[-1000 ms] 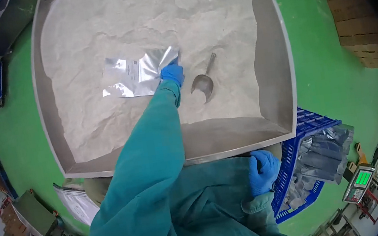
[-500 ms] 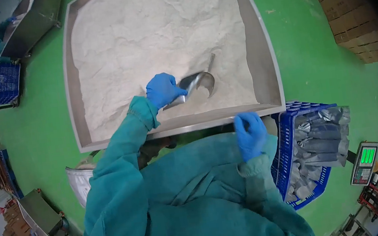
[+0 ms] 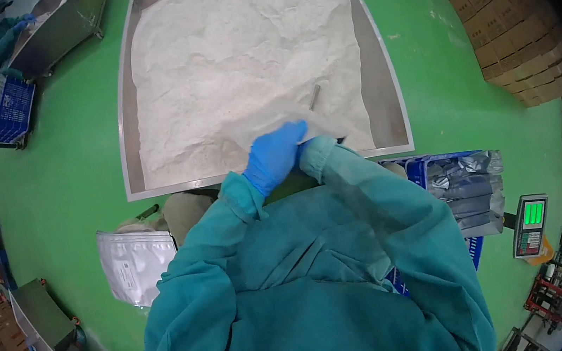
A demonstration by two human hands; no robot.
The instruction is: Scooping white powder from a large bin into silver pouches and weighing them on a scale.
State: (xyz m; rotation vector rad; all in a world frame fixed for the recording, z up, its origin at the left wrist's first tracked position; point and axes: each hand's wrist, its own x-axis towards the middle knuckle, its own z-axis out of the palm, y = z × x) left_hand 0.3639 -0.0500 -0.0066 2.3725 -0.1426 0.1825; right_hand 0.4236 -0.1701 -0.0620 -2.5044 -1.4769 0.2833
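Flat silver pouch [image 3: 135, 264] on floor at left, silver pouches [image 3: 468, 188] in blue crate [image 3: 419, 170] right, green scale screen [image 3: 532, 213]

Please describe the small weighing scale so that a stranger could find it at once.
Start from the big metal tray of white powder, then go down to the blue crate of silver bags beside the person's right arm. The scale stands just beyond that crate; it alone has a lit green screen.

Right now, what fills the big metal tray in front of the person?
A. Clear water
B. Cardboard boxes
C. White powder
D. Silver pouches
C: the metal tray holds a rumpled bed of white powder from wall to wall, while the silver pouches lie in a blue crate to the person's right and the cardboard boxes are stacked apart on the floor.
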